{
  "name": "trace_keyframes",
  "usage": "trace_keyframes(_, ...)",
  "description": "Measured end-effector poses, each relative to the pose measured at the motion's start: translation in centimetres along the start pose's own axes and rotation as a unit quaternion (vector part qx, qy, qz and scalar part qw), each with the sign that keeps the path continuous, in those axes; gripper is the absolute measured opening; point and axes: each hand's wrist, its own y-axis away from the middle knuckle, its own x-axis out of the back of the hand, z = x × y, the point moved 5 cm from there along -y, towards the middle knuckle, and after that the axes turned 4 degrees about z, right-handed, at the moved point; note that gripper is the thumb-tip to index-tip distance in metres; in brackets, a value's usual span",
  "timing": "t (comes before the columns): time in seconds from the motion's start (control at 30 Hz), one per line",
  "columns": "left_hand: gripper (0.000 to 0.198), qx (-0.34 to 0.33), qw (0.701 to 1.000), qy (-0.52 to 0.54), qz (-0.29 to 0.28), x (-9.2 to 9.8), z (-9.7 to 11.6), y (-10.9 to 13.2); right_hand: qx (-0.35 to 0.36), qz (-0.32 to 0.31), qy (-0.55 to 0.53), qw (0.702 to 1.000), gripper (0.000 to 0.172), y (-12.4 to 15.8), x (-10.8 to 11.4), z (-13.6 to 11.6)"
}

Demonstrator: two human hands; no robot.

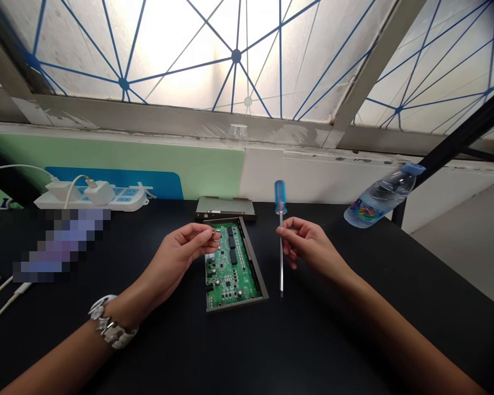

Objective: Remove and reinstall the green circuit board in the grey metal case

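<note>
A green circuit board (230, 280) in a grey metal frame lies on the black table (247, 351). Over the board's upper left part is my left hand (185, 247), its thumb and fingers pinched on a tiny item that I cannot make out. My right hand (307, 238), to the right of the board, pinches the metal shaft of a screwdriver (280, 197). The blue handle points up and the tip points down beside the frame. Behind the board lies a flat grey metal cover (225, 206).
At the back left is a white power strip (125, 198) with plugs and cables. A water bottle (379, 200) leans at the back right near a black metal bar (448, 137). A small clear cup (239, 131) is on the window ledge. A blurred patch covers something at the left.
</note>
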Motion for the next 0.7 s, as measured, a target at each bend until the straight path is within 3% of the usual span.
trace_keyframes(0.13, 0.019, 0.037, 0.998, 0.05, -0.002, -0.2, -0.7, 0.1, 0.082, -0.009, -0.124, 0.989, 0.023, 0.7, -1.3, -1.0)
trace_keyframes(0.27, 0.011, 0.058, 0.995, 0.083, 0.011, -0.3, -1.0, 0.2, 0.131, -0.004, -0.153, 0.98, 0.012, 1.6, -2.4, -1.3)
trace_keyframes(0.7, 0.011, 0.098, 0.988, 0.114, 0.033, -1.0, -1.2, 0.4, 0.146, 0.004, -0.161, 0.976, 0.008, 2.2, -3.2, -1.4)
